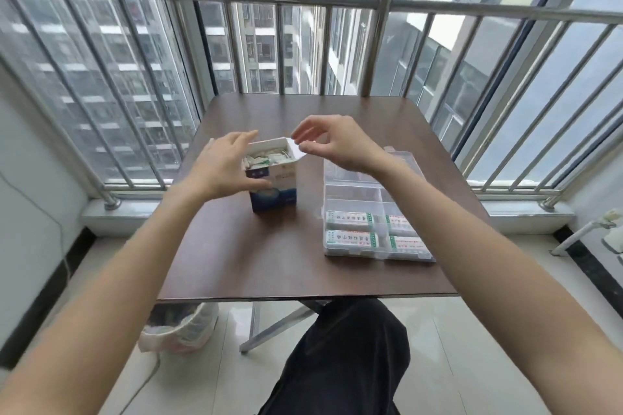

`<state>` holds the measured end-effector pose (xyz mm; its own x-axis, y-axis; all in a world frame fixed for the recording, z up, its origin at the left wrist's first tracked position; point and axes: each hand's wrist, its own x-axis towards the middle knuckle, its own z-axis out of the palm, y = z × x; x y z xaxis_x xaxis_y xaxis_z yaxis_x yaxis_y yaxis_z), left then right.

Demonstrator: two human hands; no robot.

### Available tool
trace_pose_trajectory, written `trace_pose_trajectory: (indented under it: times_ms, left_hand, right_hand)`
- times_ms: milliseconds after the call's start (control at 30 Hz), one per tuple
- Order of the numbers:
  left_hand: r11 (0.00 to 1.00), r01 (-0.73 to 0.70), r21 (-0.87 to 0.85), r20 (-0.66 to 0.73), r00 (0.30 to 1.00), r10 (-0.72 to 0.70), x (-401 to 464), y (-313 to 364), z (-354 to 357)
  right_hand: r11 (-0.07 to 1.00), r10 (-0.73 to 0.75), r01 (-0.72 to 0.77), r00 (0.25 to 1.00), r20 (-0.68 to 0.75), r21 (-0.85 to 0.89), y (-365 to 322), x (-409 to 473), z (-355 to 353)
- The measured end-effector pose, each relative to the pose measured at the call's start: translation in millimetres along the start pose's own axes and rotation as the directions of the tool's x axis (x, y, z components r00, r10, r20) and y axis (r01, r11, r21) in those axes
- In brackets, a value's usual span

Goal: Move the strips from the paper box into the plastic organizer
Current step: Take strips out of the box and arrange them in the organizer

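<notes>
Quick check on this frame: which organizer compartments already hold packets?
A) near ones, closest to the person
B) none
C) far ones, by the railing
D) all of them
A: the labelled packets lie in the near compartments of the plastic organizer, while its far compartments look clear and empty; the paper box is open with strips inside.
</notes>
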<state>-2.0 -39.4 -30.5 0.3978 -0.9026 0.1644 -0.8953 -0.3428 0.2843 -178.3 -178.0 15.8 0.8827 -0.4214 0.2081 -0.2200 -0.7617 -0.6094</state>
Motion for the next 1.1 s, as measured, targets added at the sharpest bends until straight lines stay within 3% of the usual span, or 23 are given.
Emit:
trace_pose_trajectory:
  times_ms: [133, 267, 767, 1100]
  left_hand:
    - [0.961, 0.072, -0.265, 0.034, 0.997, -0.065, 3, -13, 13]
    - [0.948, 0.058, -0.313, -0.019, 0.998, -0.068, 3, -15, 22]
    - [0.912, 0.076, -0.403, -0.028, 0.995, -0.095, 3, -21, 28]
    - [0.901, 0.079, -0.427, -0.013, 0.996, -0.094, 1, -19, 25]
  right_hand:
    - [0.881, -0.028, 0.063, 0.996, 0.082, -0.469, -12, 45, 27]
    - [0.767, 0.011, 0.091, 0.988, 0.154, -0.636, -19, 66, 45]
    - [0.831, -0.068, 0.136, 0.987, 0.144, -0.540, -29, 59, 50]
    - [0.983, 0.040, -0.004, 0.981, 0.190, -0.185, -33, 57, 31]
